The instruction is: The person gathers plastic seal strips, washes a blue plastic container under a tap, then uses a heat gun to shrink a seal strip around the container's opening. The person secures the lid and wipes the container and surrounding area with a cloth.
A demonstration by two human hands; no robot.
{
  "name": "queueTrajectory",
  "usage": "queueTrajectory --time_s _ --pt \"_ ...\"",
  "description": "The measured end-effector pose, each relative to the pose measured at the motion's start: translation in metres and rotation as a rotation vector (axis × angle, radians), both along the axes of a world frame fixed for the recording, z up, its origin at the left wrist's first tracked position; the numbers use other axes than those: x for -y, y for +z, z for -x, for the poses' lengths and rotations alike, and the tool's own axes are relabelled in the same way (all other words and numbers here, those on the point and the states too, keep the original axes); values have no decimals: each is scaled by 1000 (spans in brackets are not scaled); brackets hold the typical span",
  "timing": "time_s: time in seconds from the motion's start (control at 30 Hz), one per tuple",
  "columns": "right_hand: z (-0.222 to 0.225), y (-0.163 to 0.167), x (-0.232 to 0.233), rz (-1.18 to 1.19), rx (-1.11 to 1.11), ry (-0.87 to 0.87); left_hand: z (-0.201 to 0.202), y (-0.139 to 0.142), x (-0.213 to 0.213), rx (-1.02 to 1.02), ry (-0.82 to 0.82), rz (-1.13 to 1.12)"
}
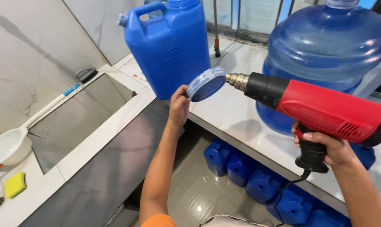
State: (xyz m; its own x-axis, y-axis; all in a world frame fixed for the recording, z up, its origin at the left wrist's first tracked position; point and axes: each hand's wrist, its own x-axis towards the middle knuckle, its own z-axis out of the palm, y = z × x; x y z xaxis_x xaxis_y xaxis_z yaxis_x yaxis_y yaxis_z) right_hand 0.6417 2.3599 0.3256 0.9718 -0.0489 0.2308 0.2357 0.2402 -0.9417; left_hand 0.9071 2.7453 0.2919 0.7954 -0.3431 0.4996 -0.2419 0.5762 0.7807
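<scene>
The left hand [178, 105] is raised over the edge of the white marble tabletop [236, 122], its fingers pinching the rim of a round blue cap [206, 84] that it holds up tilted, the flat face turned toward the right. The right hand [325, 147] is closed around the black grip of a red heat gun [325, 107], fingers wrapped tight, with the gun lying roughly level and its metal nozzle [236, 80] pointing left, the tip just beside the cap's face; whether it touches cannot be told. A black cord [289, 185] hangs down from the base of the grip. Behind the cap, a blue plastic jerrycan [167, 46] with a moulded handle stands upright on the tabletop, and to the right of it, behind the gun, stands a large translucent blue water bottle [325, 46], rounded and much wider than the jerrycan. Under the tabletop, on the pale tiled floor [199, 193], a row of smaller blue jerrycans [241, 168] sits side by side. To the left is a sunken tiled basin [85, 109] with grey walls and a white rim; a white long-handled scoop [14, 143] with a blue tip on its handle rests across its far corner. A yellow sponge [14, 184] lies on the white ledge at the lower left, well apart from both hands. An orange sleeve [157, 220] shows at the bottom edge.
</scene>
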Motion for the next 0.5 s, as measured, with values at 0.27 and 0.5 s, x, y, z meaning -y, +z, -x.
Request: queueTrajectory --time_s 0.27,0.5 --pt "12 8 72 -30 0 14 41 70 56 -311 -202 394" --pt "38 48 221 241 -4 -364 19 83 104 -287 -258 519"
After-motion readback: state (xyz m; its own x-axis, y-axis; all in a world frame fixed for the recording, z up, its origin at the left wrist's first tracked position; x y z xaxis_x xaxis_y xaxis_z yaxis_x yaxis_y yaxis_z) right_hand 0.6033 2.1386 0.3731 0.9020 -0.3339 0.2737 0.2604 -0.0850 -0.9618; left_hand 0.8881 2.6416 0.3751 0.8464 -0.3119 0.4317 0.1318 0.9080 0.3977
